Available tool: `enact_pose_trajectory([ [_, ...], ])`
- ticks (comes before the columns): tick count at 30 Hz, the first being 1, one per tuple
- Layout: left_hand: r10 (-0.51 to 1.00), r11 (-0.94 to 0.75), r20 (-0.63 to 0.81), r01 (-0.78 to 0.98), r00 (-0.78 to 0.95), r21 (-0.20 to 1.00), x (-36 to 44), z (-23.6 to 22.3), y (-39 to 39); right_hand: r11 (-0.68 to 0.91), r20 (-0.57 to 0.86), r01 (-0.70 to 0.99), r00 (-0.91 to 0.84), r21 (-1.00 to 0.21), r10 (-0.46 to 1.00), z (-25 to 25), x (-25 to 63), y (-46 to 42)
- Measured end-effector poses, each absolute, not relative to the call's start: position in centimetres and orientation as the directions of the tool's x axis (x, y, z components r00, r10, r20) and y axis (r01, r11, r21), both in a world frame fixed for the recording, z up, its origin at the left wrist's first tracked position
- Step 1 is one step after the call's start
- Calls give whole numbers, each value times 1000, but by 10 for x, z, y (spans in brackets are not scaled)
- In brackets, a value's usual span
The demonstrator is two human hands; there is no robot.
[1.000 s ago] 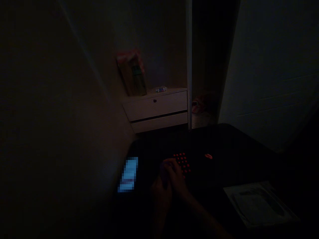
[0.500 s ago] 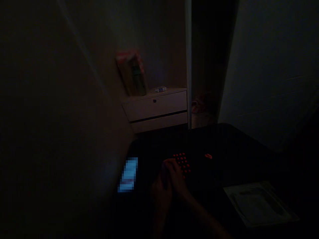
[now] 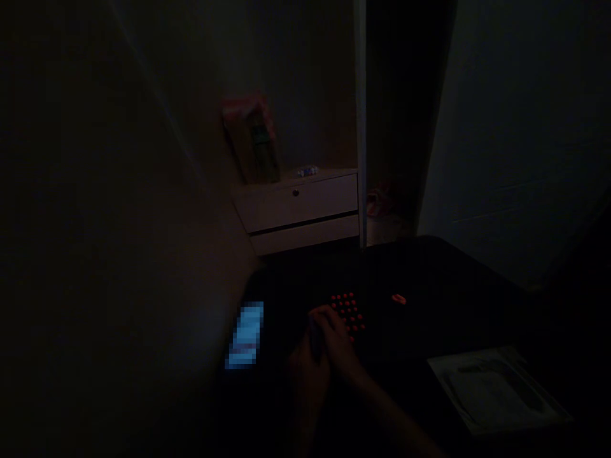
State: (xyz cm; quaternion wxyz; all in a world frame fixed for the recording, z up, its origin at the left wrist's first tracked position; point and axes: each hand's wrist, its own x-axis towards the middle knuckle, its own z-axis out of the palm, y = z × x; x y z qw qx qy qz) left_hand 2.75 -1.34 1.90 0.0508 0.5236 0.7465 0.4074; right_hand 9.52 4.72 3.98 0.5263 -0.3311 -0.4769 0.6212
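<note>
The room is very dark. My right hand [image 3: 334,334] rests on a black surface [image 3: 429,280] with its fingers curled, right beside a cluster of several small red dots [image 3: 349,310]. My left hand [image 3: 308,366] lies close against it on the near side, and its fingers are too dark to read. A single red-orange piece [image 3: 399,299] lies apart to the right of the dots. A lit phone screen [image 3: 247,335] glows blue to the left of my hands. Whether either hand holds anything is hidden by the dark.
A pale drawer unit [image 3: 298,210] stands against the far wall with a leaning box [image 3: 251,141] and small beads [image 3: 308,171] on top. A light sheet or tray [image 3: 496,391] lies at the near right. A vertical post [image 3: 361,121] rises behind the black surface.
</note>
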Motion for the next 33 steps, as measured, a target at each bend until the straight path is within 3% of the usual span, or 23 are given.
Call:
enact_pose_trajectory([
  [33, 788, 92, 458, 814, -412, 574, 25, 11, -12, 54, 133, -316, -235, -947, 963, 41, 95, 47],
])
